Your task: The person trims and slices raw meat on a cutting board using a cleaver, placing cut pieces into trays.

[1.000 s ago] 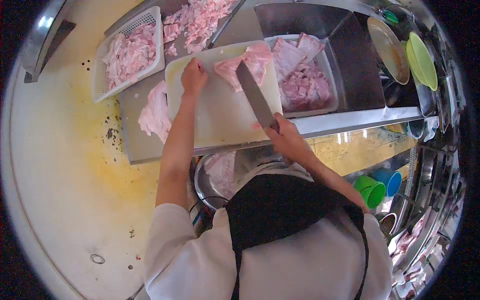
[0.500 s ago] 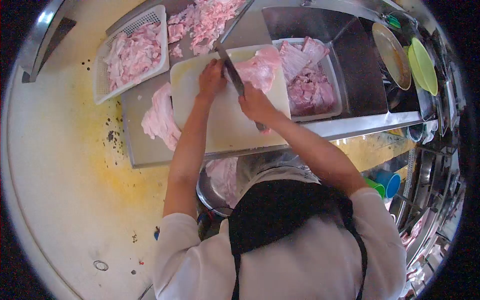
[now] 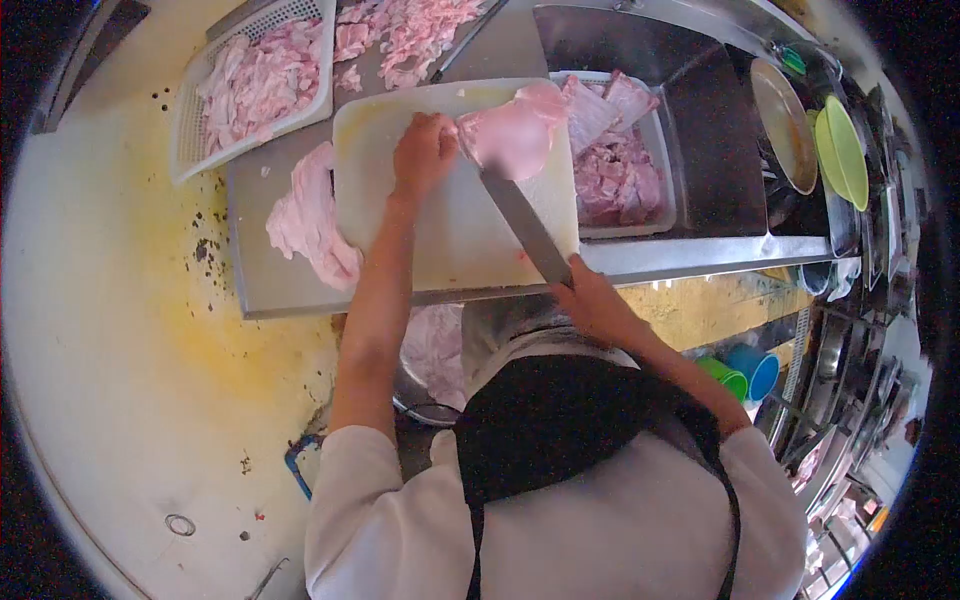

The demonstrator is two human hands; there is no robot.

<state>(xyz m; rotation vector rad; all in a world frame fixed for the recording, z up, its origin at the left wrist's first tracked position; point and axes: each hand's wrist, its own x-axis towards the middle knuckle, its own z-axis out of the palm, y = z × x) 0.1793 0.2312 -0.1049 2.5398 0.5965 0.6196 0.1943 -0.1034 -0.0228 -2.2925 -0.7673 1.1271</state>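
A slab of pink meat (image 3: 518, 130) lies across the upper right of the white cutting board (image 3: 425, 255). My left hand (image 3: 424, 155) is closed on the left corner of that slab. In my right hand (image 3: 597, 305), at the board's lower right corner, is the handle of a large knife (image 3: 528, 226). The blade slants up and left, its tip at the lower edge of the slab. Another piece of meat (image 3: 315, 220) rests on the metal counter, left of the board.
A white basket of meat pieces (image 3: 262, 88) stands upper left, beside loose scraps (image 3: 425, 35) and a dark rod (image 3: 468, 42). Right of the board, a white tray (image 3: 655, 225) holds meat. Below the counter is a metal bowl (image 3: 412, 402) with meat.
The knife first came left across the slab near my left hand, then swung back down and right with my right hand. My left hand has moved right and now grips the slab's corner.
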